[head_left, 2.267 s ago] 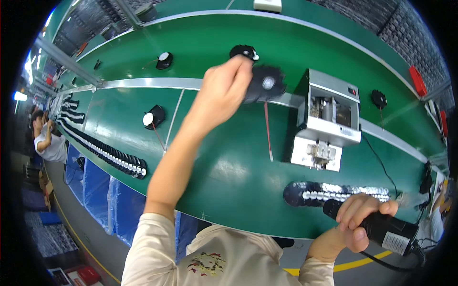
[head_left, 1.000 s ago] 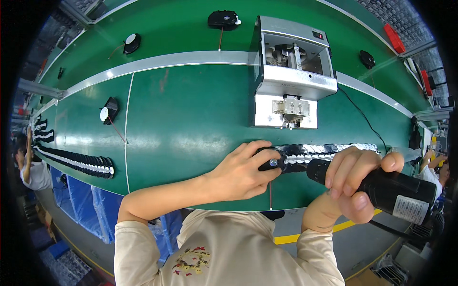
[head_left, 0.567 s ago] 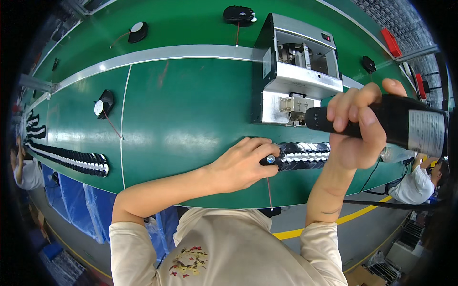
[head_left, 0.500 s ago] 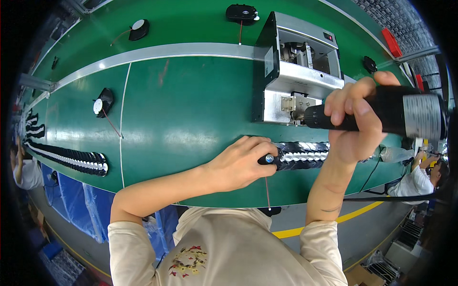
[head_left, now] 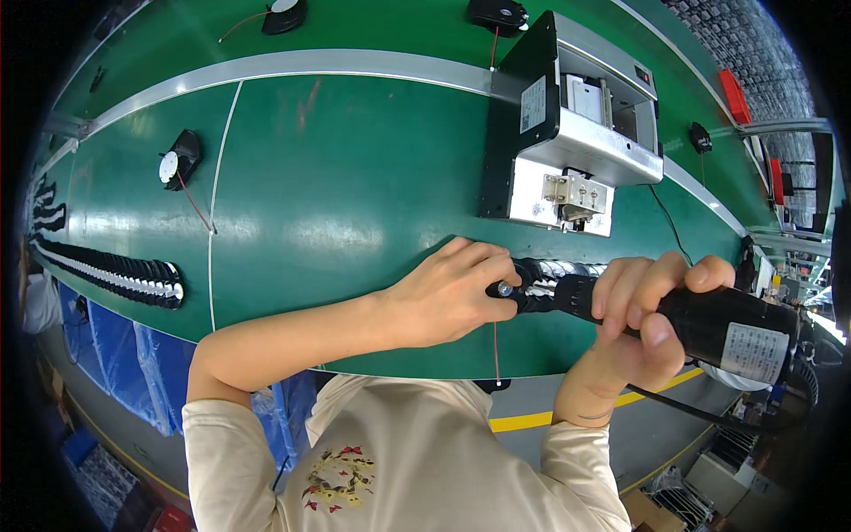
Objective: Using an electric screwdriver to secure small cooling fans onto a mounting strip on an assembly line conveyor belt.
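Note:
My right hand (head_left: 643,310) is wrapped round a black electric screwdriver (head_left: 731,332), held lying nearly level, its cord hanging below. Its nose points left, and the thin bit reaches close to a small black part (head_left: 503,290) with a round silver piece on it. Closed over that part is my left hand (head_left: 456,293), fingers on its far side and thumb on the near side. From under this hand a thin red wire runs to the bench's near edge. Right behind the part lies a row of stacked black pieces (head_left: 567,268), partly hidden by the screwdriver; whether the bit touches anything I cannot tell.
A silver and black benchtop machine (head_left: 581,115) stands just beyond my hands on the green bench (head_left: 337,177). Another black row (head_left: 115,270) lies at the left. Black parts with red wires, one at the left (head_left: 182,160), lie about. A metal rail (head_left: 337,64) crosses behind.
My right hand has brought the screwdriver from the machine's front down and left to the part in my left hand. The whole view has shifted slightly.

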### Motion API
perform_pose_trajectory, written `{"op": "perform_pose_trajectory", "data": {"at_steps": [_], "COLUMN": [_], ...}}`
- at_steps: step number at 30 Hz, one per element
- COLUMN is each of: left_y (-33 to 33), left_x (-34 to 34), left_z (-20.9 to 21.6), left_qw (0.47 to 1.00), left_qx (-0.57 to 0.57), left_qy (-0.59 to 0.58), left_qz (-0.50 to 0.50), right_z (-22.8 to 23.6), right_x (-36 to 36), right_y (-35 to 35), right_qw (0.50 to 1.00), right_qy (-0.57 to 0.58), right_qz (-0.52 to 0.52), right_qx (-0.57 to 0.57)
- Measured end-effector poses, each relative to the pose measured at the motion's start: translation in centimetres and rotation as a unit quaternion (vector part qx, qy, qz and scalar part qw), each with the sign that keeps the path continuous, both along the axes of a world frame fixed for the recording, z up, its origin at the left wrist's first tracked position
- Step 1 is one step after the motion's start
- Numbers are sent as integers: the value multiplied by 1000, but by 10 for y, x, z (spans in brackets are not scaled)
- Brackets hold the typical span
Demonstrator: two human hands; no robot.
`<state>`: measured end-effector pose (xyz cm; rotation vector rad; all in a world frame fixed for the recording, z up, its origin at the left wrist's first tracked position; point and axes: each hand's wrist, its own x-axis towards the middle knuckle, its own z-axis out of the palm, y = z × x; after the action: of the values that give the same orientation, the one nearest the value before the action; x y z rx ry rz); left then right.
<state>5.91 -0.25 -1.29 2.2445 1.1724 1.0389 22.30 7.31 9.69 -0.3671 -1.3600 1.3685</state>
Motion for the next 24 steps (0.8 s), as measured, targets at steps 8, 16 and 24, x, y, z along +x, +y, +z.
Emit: {"op": "perform_pose_trajectory", "data": {"at_steps": [8, 16, 24], "left_y": [0, 0, 0], "left_x": [1, 0, 0], "left_z": [0, 1, -2], "left_qw": [1000, 1000, 1000], "left_qx": [20, 3, 6], "left_qy": [-14, -11, -1], "left_qz": [18, 7, 1], "right_z": [-12, -15, 2], "right_x": [-6, -9, 1], "right_y": [-5, -7, 11], "right_qw": [999, 996, 996], "right_qy": [-39, -80, 3], "right_qz": [-1, 37, 82], "right_qx": [-18, 25, 35]}}
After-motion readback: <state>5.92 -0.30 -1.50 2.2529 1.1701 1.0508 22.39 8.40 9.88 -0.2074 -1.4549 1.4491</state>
